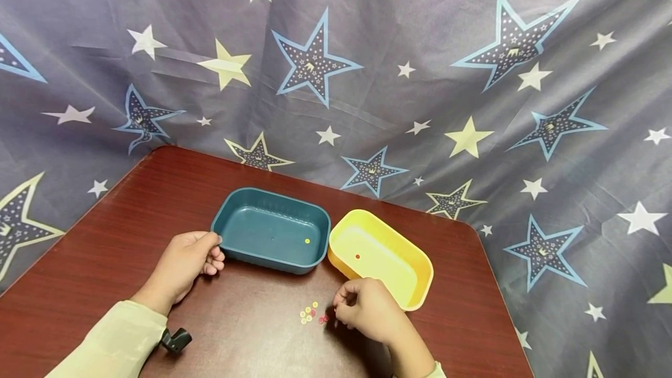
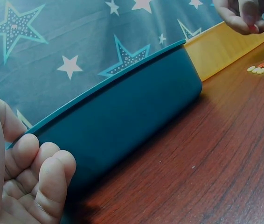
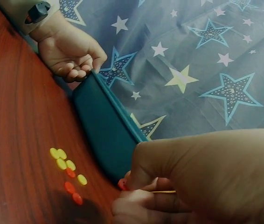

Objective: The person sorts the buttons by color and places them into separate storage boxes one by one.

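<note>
My left hand [image 1: 190, 261] pinches the left rim of a dark teal tray [image 1: 273, 262] between thumb and curled fingers, which the left wrist view shows up close. One small yellow button [image 1: 307, 241] lies inside that tray. My right hand [image 1: 370, 311] is over the table just in front of a yellow tray [image 1: 415, 252], a red button [image 3: 122, 184] pinched between its thumb and fingertips. Inside the yellow tray is a single red button [image 1: 358, 256]. Left of the right hand, several yellow buttons [image 3: 61, 164] and a few red buttons [image 3: 70, 187] lie loose on the table.
Both trays stand side by side on a reddish-brown wooden table [image 1: 241, 331], their near corners almost touching. Behind the table hangs a grey curtain [image 1: 378, 115] with a star pattern. A black strap device [image 1: 175, 340] sits on the left wrist.
</note>
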The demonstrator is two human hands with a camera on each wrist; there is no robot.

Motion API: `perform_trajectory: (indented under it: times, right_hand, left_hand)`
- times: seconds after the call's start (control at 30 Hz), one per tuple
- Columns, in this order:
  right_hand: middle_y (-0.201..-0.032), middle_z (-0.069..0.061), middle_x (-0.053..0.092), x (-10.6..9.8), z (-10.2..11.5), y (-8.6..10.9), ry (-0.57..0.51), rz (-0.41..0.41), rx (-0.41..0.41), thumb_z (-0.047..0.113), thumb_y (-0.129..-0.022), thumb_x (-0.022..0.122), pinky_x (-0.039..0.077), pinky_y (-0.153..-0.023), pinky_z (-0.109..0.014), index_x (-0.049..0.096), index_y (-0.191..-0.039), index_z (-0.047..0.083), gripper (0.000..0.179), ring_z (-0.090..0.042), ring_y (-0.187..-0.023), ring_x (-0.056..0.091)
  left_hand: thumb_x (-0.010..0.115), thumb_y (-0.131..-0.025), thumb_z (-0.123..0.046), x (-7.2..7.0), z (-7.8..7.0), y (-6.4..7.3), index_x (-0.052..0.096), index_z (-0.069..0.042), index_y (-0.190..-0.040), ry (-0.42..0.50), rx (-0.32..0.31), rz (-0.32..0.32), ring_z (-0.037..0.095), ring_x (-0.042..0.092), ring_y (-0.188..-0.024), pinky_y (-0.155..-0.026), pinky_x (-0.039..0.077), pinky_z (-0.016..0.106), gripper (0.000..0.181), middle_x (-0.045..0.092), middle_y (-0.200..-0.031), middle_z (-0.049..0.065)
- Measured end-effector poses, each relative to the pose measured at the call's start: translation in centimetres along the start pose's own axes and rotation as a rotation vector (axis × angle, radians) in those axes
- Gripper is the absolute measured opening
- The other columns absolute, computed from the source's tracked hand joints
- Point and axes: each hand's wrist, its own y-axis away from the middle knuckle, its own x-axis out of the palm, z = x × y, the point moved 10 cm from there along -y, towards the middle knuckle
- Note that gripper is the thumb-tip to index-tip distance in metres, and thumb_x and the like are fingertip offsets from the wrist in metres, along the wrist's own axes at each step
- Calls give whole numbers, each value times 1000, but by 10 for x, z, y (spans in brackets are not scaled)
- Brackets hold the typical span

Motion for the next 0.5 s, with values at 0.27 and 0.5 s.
perform_trajectory:
  times: [0.27, 0.5]
  right_hand:
    - [-68, 5, 64, -10, 5, 0, -117, 2, 32, 3, -86, 69, 63, -55, -30, 72, -82, 10, 9, -13, -57, 67]
    - [-73, -3, 68, -31, 11, -2, -168, -9, 49, 5, -90, 72, 66, -60, -37, 74, -90, 10, 6, -23, -66, 73]
  left_hand:
    - [54, -100, -14, 1, -2, 1, 65, 7, -96, 1, -3, 2, 13, 69, -62, -56, 63, 29, 24, 67, -71, 2]
    - [55, -100, -14, 1, -2, 1, 65, 6, -94, 6, -8, -1, 13, 69, -61, -56, 63, 30, 23, 68, -71, 2]
